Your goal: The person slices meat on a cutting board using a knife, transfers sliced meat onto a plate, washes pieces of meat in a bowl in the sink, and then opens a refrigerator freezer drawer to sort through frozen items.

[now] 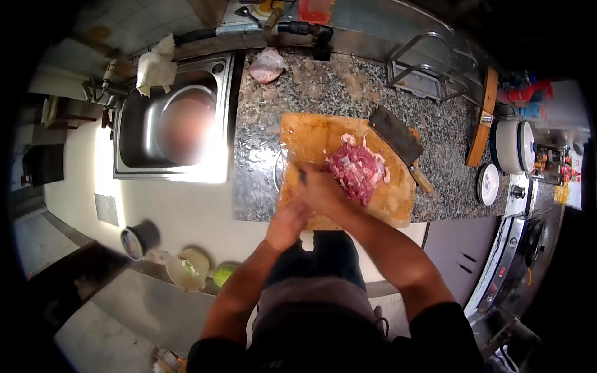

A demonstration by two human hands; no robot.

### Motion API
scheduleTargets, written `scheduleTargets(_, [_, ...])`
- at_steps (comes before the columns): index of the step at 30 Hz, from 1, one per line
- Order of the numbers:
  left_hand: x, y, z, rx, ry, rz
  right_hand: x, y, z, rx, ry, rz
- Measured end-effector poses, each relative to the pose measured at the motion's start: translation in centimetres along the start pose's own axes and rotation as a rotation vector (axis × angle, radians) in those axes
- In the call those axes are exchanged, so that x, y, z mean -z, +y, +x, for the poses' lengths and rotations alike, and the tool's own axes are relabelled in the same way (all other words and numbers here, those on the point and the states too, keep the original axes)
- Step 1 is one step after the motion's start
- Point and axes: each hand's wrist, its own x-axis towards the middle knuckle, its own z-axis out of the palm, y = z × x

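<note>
My right hand [324,191] is closed at the left part of a wooden cutting board [301,133], with a small dark thing [303,176] showing at its fingers. Just below and to the left, my left hand [288,222] is close against the right one at the board's near edge; its fingers are mostly hidden. Beside my right hand lies a heap of cut raw red meat [357,171] with pale bits of fat. A cleaver [396,133] rests across the board's right edge, its wooden handle toward me. A thin curved rim [278,173] shows at the board's left side.
Left of the granite counter [329,81] is a steel sink [134,165] holding a round pan [168,105]. A pale raw lump [267,65] sits at the back. To the right stand a metal rack [423,68], white plates [489,185] and a lidded pot [511,146].
</note>
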Motion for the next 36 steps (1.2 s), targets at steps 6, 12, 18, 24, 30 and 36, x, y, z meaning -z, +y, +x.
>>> scheduleTargets(6, [0.9,1.4,0.2,-0.041,0.249,-0.023,0.2,5.6,-8.9,0.156,0.131,-0.026])
scheduleTargets(12, [0.2,0.0,-0.4,-0.090,0.076,0.025,-1.4,4.8,-12.0,-0.011,0.014,-0.068])
scheduleTargets(18, [-0.4,-0.7,-0.7,-0.094,0.098,0.007,-2.2,4.9,-12.4,-0.154,-0.100,-0.102])
scheduleTargets(24, [-0.7,-0.7,-0.4,-0.082,0.183,0.021,-2.8,4.9,-12.9,-0.151,-0.084,-0.070])
scheduleTargets(30, [-0.3,-0.3,0.1,-0.066,0.236,0.030,-3.7,5.4,-11.8,-0.082,-0.055,-0.106])
scheduleTargets(36, [-1.1,-1.1,-0.5,-0.057,0.190,-0.003,-3.8,6.4,-11.6,-0.094,-0.010,-0.035])
